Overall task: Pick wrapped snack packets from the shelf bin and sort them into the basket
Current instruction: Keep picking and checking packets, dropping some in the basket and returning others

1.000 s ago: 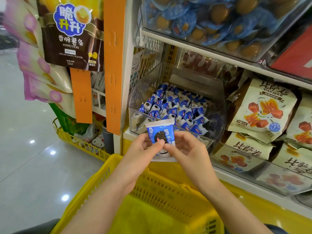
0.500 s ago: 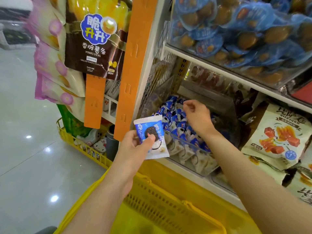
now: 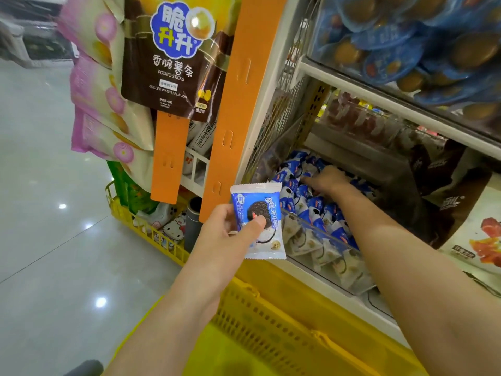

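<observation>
Your left hand [image 3: 222, 240] pinches one snack packet [image 3: 260, 202] between thumb and fingers, with the thumb pressed on the printed dark cookie. The blue-and-white packet is held upright in the air, just in front of the left end of the bin [image 3: 320, 246] and, in this view, above the far rim of the basket [image 3: 271, 324]. Your right hand [image 3: 326, 180] reaches over the clear front wall of the bin and lies back-up on the heap of packets [image 3: 294, 191] inside. Its fingertips are sunk among the wrappers, so you cannot tell whether they grasp one. The basket is yellow, with a perforated wall, and sits low between your forearms.

Surroundings, left to right:
- A glossy grey floor [image 3: 40, 226] fills the left edge.
- Pink-and-cream bags [image 3: 97, 99] hang in a column beside it.
- A brown bag of potato sticks [image 3: 173, 66] hangs next to them.
- A tall orange strip [image 3: 238, 104] runs down the shelf post.
- Below the hanging bags, a low yellow rack [image 3: 122, 210] on the floor holds small goods, one bearing a cat face.
- On the shelf above the bin, a clear tub [image 3: 406, 44] is packed with blue-wrapped round snacks.
- To the right of the bin stand dark brown bags [image 3: 433, 183].
- At the far right edge is a white bag [image 3: 485, 234] printed with a red-orange picture.
</observation>
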`<state>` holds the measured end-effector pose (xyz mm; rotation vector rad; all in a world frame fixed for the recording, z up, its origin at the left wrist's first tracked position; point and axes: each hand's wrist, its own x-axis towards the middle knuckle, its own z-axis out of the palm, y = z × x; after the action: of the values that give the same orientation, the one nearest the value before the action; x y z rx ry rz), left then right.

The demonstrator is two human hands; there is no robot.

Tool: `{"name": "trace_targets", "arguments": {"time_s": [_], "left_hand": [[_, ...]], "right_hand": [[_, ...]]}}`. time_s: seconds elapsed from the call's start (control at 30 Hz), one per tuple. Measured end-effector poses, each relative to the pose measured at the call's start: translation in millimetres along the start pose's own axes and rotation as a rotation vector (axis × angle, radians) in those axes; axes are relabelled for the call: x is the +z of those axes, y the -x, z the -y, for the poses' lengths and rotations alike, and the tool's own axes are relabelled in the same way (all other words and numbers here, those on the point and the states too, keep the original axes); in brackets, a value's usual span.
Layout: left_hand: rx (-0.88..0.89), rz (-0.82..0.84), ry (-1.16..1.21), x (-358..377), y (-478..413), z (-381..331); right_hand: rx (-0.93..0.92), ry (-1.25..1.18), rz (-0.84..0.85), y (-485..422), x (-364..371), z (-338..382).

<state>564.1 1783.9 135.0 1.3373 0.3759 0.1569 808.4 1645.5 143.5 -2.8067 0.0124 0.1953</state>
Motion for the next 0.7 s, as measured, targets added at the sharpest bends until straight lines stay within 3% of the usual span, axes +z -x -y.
{"name": "trace_targets", "arguments": {"time_s": [0.17, 0.27, 0.53, 0.7], "left_hand": [[0.001, -0.009, 0.031, -2, 0, -2], [-0.017, -0.014, 0.08, -1, 1, -4], [-0.057, 0.027, 0.154, 8, 6, -8], [-0.141, 0.072, 0.237, 15, 18, -5]], "right_hand": [[0.052, -0.131, 0.017, -2, 1, 1], [0.011, -0.121, -0.101, 5, -1, 0], [-0.216, -0.377, -0.402, 59, -33, -4], [-0.311, -0.646, -0.269, 128, -35, -11]]}}
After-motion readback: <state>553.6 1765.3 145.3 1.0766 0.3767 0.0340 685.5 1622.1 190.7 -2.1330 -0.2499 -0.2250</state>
